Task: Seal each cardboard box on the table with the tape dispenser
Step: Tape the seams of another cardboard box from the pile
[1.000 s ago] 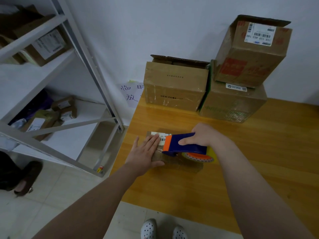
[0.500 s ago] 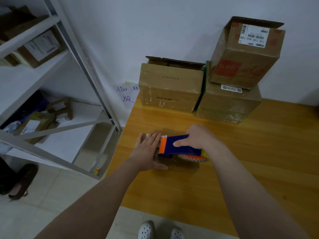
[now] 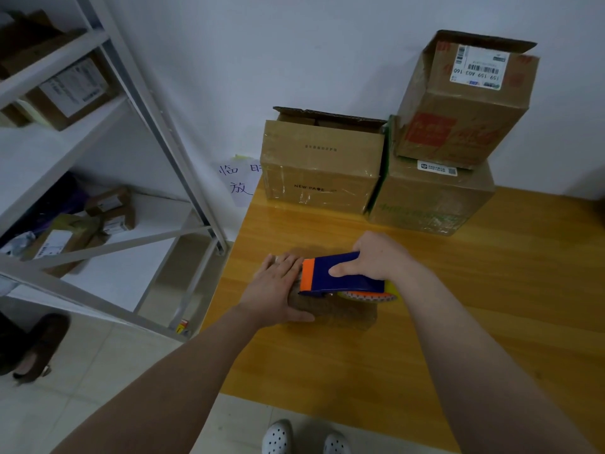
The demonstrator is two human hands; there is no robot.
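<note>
Taping the small box (image 3: 337, 311) now: left hand (image 3: 278, 290) flat on it, right hand (image 3: 381, 258) gripping the tape dispenser (image 3: 340, 273) (two far boxes (image 3: 322, 168) look open).

A single head-worn camera looks steeply down and forward, close over the table (image 3: 491, 322) edge and floor (image 3: 82, 388)

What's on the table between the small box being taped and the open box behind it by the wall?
Nothing. In the head view, the table shows only bare wood between the small box and the open box.
</note>
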